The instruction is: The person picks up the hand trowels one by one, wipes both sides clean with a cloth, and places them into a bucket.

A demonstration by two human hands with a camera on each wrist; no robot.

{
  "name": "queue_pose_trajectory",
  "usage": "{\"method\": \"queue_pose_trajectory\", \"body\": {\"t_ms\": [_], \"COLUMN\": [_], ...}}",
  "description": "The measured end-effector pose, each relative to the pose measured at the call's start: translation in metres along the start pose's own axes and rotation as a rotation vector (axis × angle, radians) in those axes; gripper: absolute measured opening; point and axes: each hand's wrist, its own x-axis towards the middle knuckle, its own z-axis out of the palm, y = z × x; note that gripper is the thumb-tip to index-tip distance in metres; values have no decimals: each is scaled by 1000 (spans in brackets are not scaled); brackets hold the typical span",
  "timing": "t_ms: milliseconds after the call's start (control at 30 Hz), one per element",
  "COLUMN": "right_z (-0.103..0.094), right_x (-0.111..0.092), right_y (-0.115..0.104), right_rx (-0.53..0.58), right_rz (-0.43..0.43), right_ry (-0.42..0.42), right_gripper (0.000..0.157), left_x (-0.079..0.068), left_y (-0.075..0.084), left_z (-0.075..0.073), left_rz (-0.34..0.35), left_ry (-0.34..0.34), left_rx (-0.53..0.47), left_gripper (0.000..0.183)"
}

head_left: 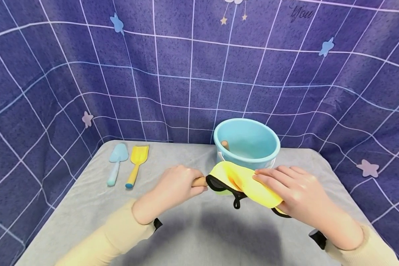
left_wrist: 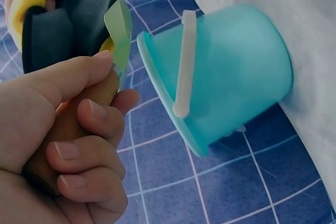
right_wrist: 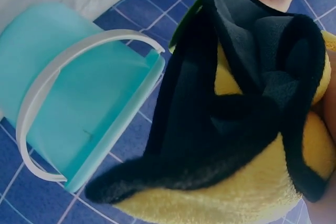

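Observation:
My left hand (head_left: pixel 179 183) grips the wooden handle (left_wrist: pixel 79 121) of a small tool with a light green blade (left_wrist: pixel 121 32). Fingers and thumb wrap round that handle. A yellow cloth (head_left: pixel 234 175) with black edging, a hanging loop and a dark grey underside (right_wrist: pixel 184 114) drapes over the blade and hides most of it. My right hand (head_left: pixel 297 188) holds the cloth's right part, with fingers on top of the yellow side. Both hands are above the table, in front of a light blue bucket (head_left: pixel 219 137).
A second wooden handle (head_left: pixel 225 145) leans inside the bucket, which has a white carrying handle (left_wrist: pixel 185 66). At the table's left lie a light blue trowel (head_left: pixel 119 153) and a yellow shovel (head_left: pixel 139 155). A purple checked curtain (head_left: pixel 173 96) surrounds the grey-covered table (head_left: pixel 86 218).

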Motion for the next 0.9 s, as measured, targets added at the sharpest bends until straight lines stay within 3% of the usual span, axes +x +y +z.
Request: {"method": "queue_pose_trajectory", "body": {"t_ms": [200, 633, 900], "right_z": [7, 29, 42], "right_x": [-4, -15, -16], "right_y": [0, -3, -9], "right_rx": [-17, -44, -116], "right_rz": [1, -20, -50], "right_ry": [-8, -82, -120], "right_gripper": [31, 45, 42], "left_x": [3, 8, 8], "left_y": [6, 16, 19], "left_z": [2, 4, 7], "left_rz": [4, 23, 20], "left_ry": [9, 32, 22], "left_rx": [-21, -65, -79], "left_gripper": [32, 26, 28]}}
